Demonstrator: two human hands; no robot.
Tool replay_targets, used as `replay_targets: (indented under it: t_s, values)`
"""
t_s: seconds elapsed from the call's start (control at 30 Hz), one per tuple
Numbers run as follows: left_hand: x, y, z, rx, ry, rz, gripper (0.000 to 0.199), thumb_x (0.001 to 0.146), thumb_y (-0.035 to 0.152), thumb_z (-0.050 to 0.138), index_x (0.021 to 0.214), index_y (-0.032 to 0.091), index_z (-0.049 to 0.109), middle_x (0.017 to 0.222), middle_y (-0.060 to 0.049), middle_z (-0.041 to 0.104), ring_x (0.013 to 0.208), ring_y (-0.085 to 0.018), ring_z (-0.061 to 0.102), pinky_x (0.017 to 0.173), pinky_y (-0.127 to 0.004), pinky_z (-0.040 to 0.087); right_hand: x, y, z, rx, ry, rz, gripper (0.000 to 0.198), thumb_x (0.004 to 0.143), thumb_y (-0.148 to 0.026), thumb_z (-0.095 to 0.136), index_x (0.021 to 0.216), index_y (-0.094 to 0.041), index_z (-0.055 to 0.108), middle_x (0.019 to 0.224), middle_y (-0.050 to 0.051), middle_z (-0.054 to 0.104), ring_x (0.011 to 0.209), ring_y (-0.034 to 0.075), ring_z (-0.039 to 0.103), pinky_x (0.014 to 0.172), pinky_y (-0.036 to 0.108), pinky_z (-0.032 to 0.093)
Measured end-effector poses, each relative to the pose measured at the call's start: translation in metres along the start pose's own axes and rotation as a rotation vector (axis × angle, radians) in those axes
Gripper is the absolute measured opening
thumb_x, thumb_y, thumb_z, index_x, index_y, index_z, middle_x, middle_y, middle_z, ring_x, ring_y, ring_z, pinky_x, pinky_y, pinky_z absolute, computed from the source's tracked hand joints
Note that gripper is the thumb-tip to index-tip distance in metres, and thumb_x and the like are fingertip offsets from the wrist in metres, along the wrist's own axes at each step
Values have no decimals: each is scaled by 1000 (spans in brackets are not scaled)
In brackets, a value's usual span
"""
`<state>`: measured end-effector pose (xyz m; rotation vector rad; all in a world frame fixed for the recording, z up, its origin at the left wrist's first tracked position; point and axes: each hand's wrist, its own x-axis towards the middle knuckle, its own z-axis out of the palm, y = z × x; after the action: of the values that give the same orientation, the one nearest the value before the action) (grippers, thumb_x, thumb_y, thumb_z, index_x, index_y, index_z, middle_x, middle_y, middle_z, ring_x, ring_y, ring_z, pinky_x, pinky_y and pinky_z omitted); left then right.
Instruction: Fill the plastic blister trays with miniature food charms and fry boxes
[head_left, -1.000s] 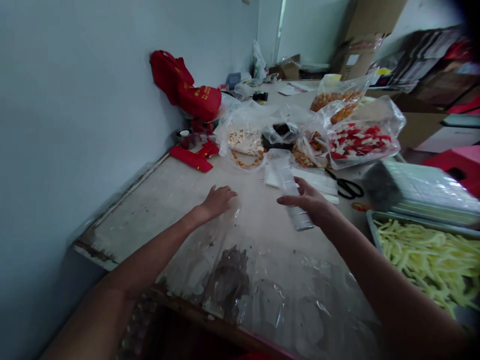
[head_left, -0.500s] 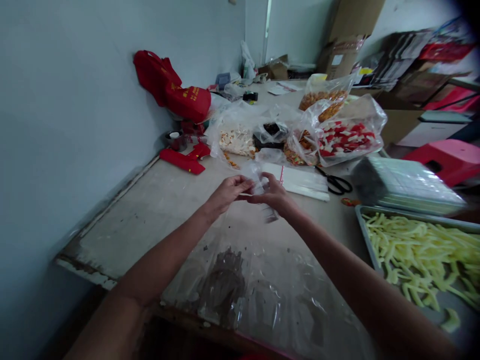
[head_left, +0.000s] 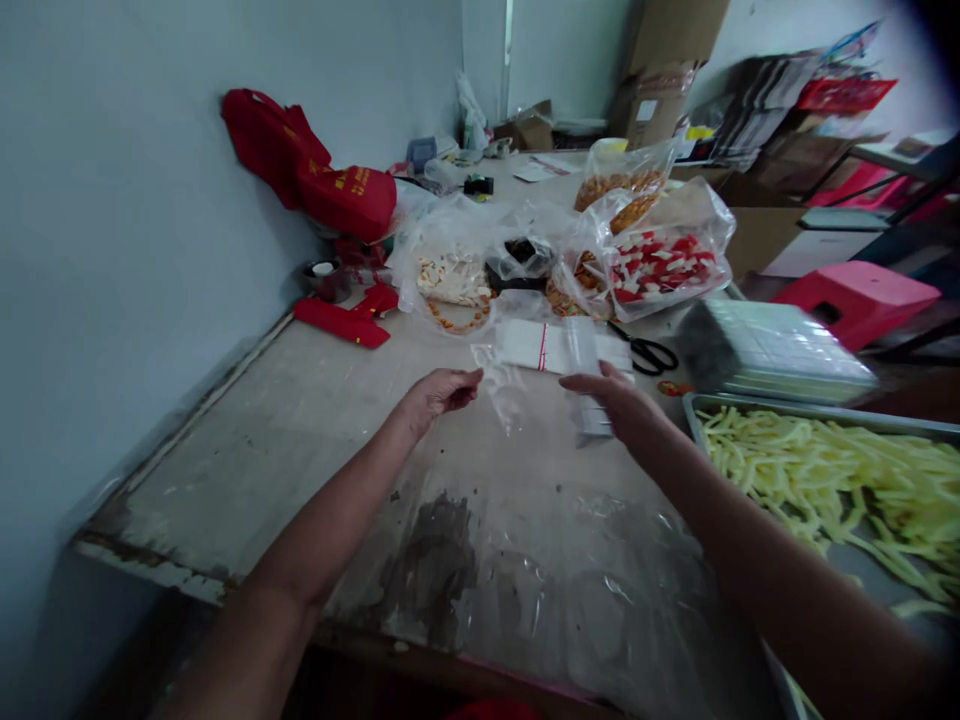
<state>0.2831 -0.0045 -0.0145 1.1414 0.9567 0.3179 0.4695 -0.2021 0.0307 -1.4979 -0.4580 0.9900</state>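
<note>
My left hand [head_left: 444,392] is closed in a pinch on the edge of a clear plastic bag [head_left: 501,392], which hangs off to the right of its fingertips. My right hand [head_left: 621,398] grips a bundle of clear plastic bags [head_left: 589,372] between thumb and fingers. Under and behind that bundle lies a white packet with a red line [head_left: 525,345]. Black scissors [head_left: 649,354] rest just beyond my right hand. Near the table's front edge, several flat clear bags [head_left: 529,590] lie side by side.
A metal tray [head_left: 694,425] of pale yellow strips stands at the right, before a plastic-wrapped stack [head_left: 776,350]. Filled bags sit behind, including one with red and white pieces [head_left: 664,265]. A red tape dispenser [head_left: 349,318] lies left, near the wall [head_left: 112,250].
My hands, together over the clear plastic before, have moved apart. The left now pinches a single bag, while the right has carried the bundle to the right. The view has shifted slightly.
</note>
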Motion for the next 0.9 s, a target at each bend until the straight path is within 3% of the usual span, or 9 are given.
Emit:
replay_targets:
  t_s: [0.1, 0.23, 0.33, 0.4, 0.47, 0.6, 0.7, 0.8, 0.9]
  values:
    - [-4, 5, -17, 214, 95, -4, 33, 65, 31, 90, 74, 13, 64, 65, -2, 62, 54, -12, 56, 58, -25, 44, -7, -3, -14, -23, -8, -19, 74, 55, -33, 84, 123, -23, 57, 94, 4, 68, 70, 22, 61, 54, 31, 45]
    - [-15, 5, -11, 964, 378, 328, 51, 67, 32, 88, 110, 15, 67, 106, -13, 68, 95, -27, 66, 85, -36, 49, -8, 1, -11, -122, -48, -32, 76, 54, -36, 86, 123, -24, 59, 88, 4, 67, 65, 21, 59, 50, 30, 42]
    - [-24, -11, 6, 1291, 116, 650, 47, 80, 39, 78, 121, 18, 67, 132, -16, 60, 124, -31, 56, 105, -42, 40, -5, 3, -4, -135, -52, -32, 87, 51, -37, 88, 130, -25, 55, 87, 4, 66, 61, 21, 59, 48, 30, 41]
    - [-28, -22, 13, 1350, -167, 737, 50, 83, 40, 75, 129, 25, 63, 145, -14, 52, 136, -30, 46, 112, -48, 32, -2, 2, -1, -136, -48, -36, 95, 48, -38, 90, 134, -25, 52, 89, 3, 66, 61, 20, 59, 49, 31, 42]
    - [-29, -26, 12, 1367, -312, 731, 58, 80, 35, 78, 134, 28, 58, 154, -12, 43, 143, -31, 37, 115, -52, 27, 1, 1, 0, -160, -46, -53, 100, 47, -38, 91, 136, -25, 50, 90, 3, 64, 62, 19, 58, 51, 30, 42]
    - [-34, -16, -10, 1318, -395, 690, 55, 73, 21, 81, 125, 25, 63, 147, -11, 50, 138, -26, 45, 114, -40, 33, 6, 2, -2, -205, -51, -77, 104, 47, -40, 92, 139, -24, 47, 88, 2, 63, 67, 19, 57, 56, 29, 41]
    - [-50, -8, -24, 1272, -475, 682, 47, 80, 30, 77, 124, 25, 65, 138, -10, 56, 127, -23, 54, 109, -33, 39, 6, 4, -1, -230, -49, -81, 102, 49, -40, 92, 139, -24, 48, 90, 3, 63, 71, 21, 58, 60, 32, 45]
    - [-67, -3, -24, 1259, -424, 677, 54, 83, 36, 75, 134, 27, 60, 145, -9, 51, 131, -25, 51, 109, -34, 39, 4, 2, 6, -256, -73, -96, 97, 50, -40, 92, 136, -25, 50, 92, 4, 63, 76, 24, 61, 66, 36, 49]
    - [-66, 9, -4, 1102, -157, 703, 44, 82, 36, 75, 123, 21, 67, 137, -13, 58, 123, -27, 57, 105, -38, 42, 8, 0, 16, -305, -75, -124, 99, 49, -42, 92, 136, -26, 49, 94, 3, 62, 82, 26, 62, 72, 40, 52]
